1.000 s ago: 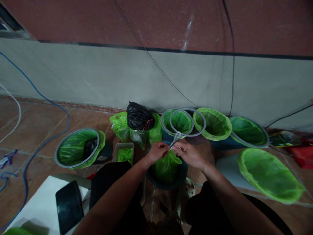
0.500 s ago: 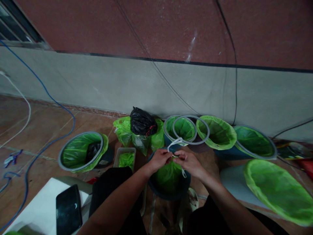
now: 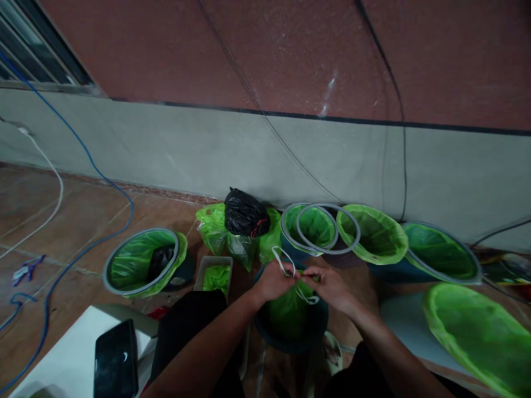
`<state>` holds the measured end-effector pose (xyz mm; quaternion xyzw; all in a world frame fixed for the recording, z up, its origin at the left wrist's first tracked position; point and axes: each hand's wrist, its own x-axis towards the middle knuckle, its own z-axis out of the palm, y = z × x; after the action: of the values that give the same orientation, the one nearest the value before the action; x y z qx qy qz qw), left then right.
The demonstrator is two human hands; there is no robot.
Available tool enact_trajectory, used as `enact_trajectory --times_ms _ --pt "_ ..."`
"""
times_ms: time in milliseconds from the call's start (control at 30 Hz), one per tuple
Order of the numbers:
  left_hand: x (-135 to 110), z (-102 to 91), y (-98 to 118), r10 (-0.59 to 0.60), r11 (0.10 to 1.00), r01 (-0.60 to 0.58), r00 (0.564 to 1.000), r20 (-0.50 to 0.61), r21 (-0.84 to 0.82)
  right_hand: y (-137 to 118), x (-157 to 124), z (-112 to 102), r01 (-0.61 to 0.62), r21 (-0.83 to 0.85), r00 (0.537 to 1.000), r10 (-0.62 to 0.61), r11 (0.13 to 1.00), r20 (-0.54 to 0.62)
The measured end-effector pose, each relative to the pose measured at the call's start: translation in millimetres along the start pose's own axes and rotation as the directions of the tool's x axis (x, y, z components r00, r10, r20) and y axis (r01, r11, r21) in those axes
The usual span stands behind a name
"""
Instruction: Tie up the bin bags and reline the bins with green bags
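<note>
My left hand (image 3: 274, 280) and my right hand (image 3: 327, 284) meet just above a dark blue pot lined with a green plastic bag (image 3: 290, 315). Both hands are closed in a pinch on a thin white band (image 3: 286, 265) that loops up and to the left of my fingers and curls down under my right hand. The pot stands on the floor between my knees.
Several green-lined pots (image 3: 141, 262) and grey rings (image 3: 327, 228) line the grey wall. A black bag (image 3: 244, 213) sits on green bags. A small tray (image 3: 214, 273), a dark phone (image 3: 115, 359) on a white sheet, and blue and white cables (image 3: 83, 166) lie at left.
The white band, straight between my fingers a second ago, now forms loose loops. My hands stay pinched together over the pot. The camera has tilted slightly.
</note>
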<state>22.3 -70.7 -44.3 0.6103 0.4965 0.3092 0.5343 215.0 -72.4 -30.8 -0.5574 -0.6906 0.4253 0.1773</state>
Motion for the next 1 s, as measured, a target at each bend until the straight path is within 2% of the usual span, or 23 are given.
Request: enact_trajectory --times_ms 67,200,267,400,567,700,800,867,933,1000 --pt "-1 0.5 2 0.085 0.994 -0.085 0.996 0.014 0.072 -2 2 3 0.018 0.050 1.000 -0.017 0.999 -0.016" --pt "-3 4.3 1 0.173 0.981 -0.176 0.984 0.042 0.081 -7 4 16 0.034 0.313 0.987 -0.082 0.949 0.139" --pt "-3 7.5 -3 0.199 0.968 -0.199 0.980 0.021 0.155 -7 5 23 -0.003 0.381 0.989 -0.055 0.925 0.141" --pt "-8 15.6 -9 0.234 0.925 -0.199 0.970 -0.070 0.325 -3 6 29 -0.119 0.371 0.986 0.066 0.921 0.153" --pt "-10 18.9 -9 0.214 0.934 -0.157 0.965 -0.150 0.320 -2 4 28 -0.228 0.426 0.966 0.147 0.876 0.214" --pt "-7 14.1 -5 0.111 0.975 -0.082 0.985 -0.129 0.207 4 5 27 -0.246 0.431 0.962 0.165 0.868 0.217" --pt "-5 13.1 -6 0.028 0.990 -0.017 0.997 -0.073 0.140 8 6 24 -0.166 0.271 0.983 0.136 0.948 0.124" --pt "-5 13.7 -9 0.008 0.982 0.004 0.998 -0.064 0.187 8 6 21 -0.063 0.021 0.998 0.063 0.998 0.015" --pt "-5 13.7 -11 0.009 0.959 0.009 0.998 -0.063 0.282 6 4 19 -0.009 -0.269 0.998 -0.007 0.963 -0.059" --pt "-6 11.7 -13 -0.001 0.918 0.022 0.999 -0.054 0.395 5 2 18 -0.038 -0.473 0.995 -0.011 0.880 -0.099"
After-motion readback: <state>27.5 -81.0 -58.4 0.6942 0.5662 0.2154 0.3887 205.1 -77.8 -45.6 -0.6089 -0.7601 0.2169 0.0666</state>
